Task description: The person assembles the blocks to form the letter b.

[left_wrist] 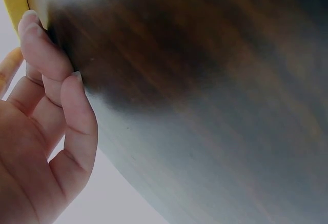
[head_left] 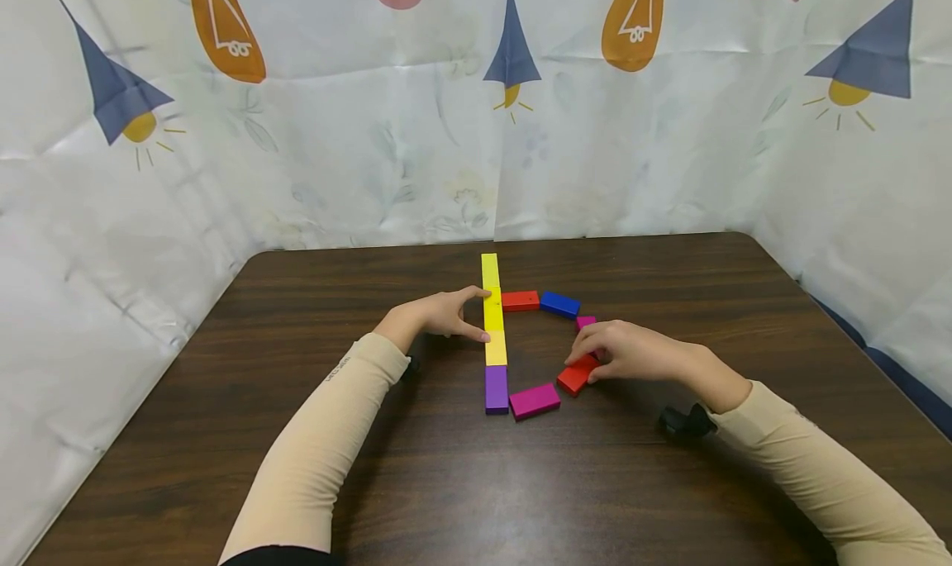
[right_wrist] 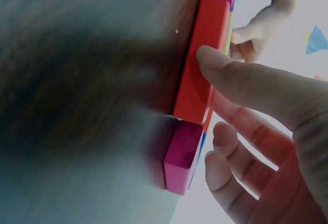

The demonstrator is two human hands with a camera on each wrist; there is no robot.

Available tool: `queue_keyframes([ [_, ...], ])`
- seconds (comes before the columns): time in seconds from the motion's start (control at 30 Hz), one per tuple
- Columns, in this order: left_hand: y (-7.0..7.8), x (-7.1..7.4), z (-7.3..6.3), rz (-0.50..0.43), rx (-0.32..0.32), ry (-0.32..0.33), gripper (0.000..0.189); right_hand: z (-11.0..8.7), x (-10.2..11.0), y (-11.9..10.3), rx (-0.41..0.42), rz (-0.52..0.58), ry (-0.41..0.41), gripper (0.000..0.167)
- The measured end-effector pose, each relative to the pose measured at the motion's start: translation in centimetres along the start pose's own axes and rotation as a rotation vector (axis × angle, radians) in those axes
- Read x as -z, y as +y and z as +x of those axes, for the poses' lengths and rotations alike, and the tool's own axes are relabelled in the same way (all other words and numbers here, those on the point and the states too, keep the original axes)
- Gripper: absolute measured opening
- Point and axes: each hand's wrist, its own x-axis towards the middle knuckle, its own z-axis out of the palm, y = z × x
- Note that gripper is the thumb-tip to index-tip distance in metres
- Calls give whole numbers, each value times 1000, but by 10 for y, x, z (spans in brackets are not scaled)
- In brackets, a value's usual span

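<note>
Yellow blocks (head_left: pixel 495 351) lie end to end in a straight line, with a purple block (head_left: pixel 496 389) at the near end. My left hand (head_left: pixel 446 313) is at the left of this line, its index fingertip and thumb touching the yellow blocks. On the right, my right hand (head_left: pixel 632 351) pinches a red block (head_left: pixel 575 378) between thumb and fingers. In the right wrist view the thumb presses on that red block (right_wrist: pixel 202 60), and a magenta block (right_wrist: pixel 183 147) stands close to its end. Part of this magenta block is hidden behind the hand in the head view.
Another red block (head_left: pixel 520 301) and a blue block (head_left: pixel 560 304) curve away from the yellow line. A second magenta block (head_left: pixel 535 401) lies beside the purple one. All rest on a dark wooden table (head_left: pixel 297 318), with a patterned curtain (head_left: pixel 335 161) behind it.
</note>
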Motion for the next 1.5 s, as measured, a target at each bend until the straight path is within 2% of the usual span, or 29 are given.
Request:
queue_keyframes([
  [0.17, 0, 0, -1, -1, -1, 2, 91, 3, -2, -2, 19, -4, -3, 27],
  [0.4, -1, -1, 0, -23, 0, -1, 90, 2, 2, 4, -26, 41, -15, 32],
  [0.6, -1, -1, 0, -43, 1, -6, 91, -7, 10, 16, -102, 86, 52, 36],
  [0.83, -3, -1, 1, -31, 1, -4, 91, -8, 12, 27, -178, 45, 129, 42],
  [1.1, -2, -1, 1, -24, -4, -4, 91, -6, 14, 36, -325, 78, 86, 59],
  [1.5, -2, -2, 1, -28, 0, -3, 91, -7, 14, 37, -345, 111, 69, 59],
])
